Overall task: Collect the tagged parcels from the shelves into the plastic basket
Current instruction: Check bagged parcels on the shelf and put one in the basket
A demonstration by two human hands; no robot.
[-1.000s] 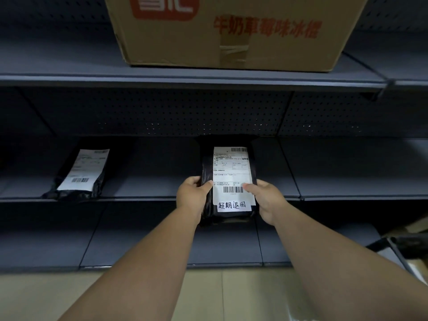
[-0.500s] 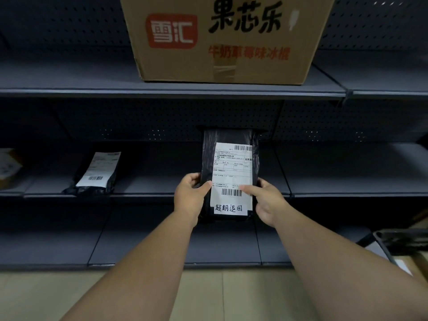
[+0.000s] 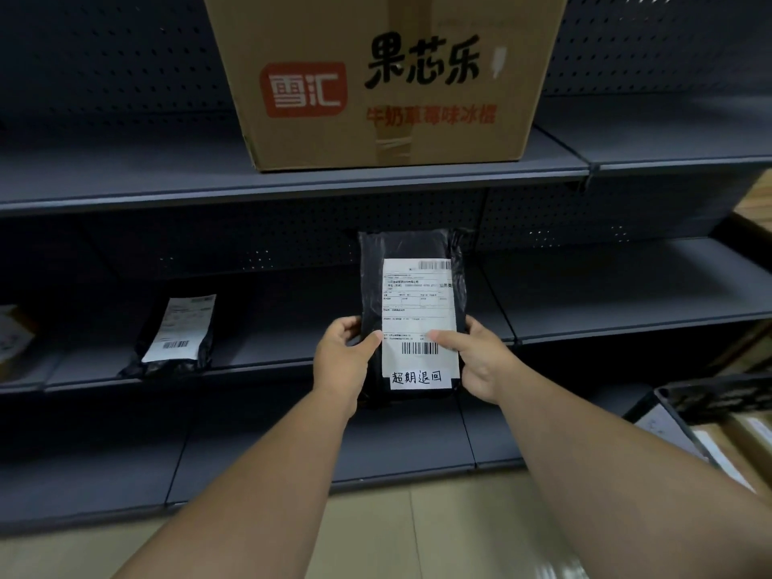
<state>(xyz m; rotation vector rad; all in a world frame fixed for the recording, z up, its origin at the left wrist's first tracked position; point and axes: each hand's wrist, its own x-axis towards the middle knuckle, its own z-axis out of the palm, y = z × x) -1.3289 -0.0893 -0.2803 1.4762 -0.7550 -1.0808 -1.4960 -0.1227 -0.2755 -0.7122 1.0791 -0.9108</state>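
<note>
Black parcel (image 3: 411,311) clamped at side edges by both hands, left (image 3: 341,361), right (image 3: 480,361), before middle shelf (image 3: 626,315)

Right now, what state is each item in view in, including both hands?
Held parcel: lifted upright, label facing the camera.
Left hand: grips the parcel's left edge.
Right hand: grips its right edge, thumb on the label.
Second parcel: lying on the middle shelf.
Cardboard box: taped shut on the upper shelf.

held parcel (image 3: 411,315): black plastic bag, white shipping label with a handwritten tag strip, upright in front of the middle shelf.
second parcel (image 3: 177,334): black, white label, lying on the middle shelf, left.
basket (image 3: 722,397): dark rim, lower right edge.
</note>
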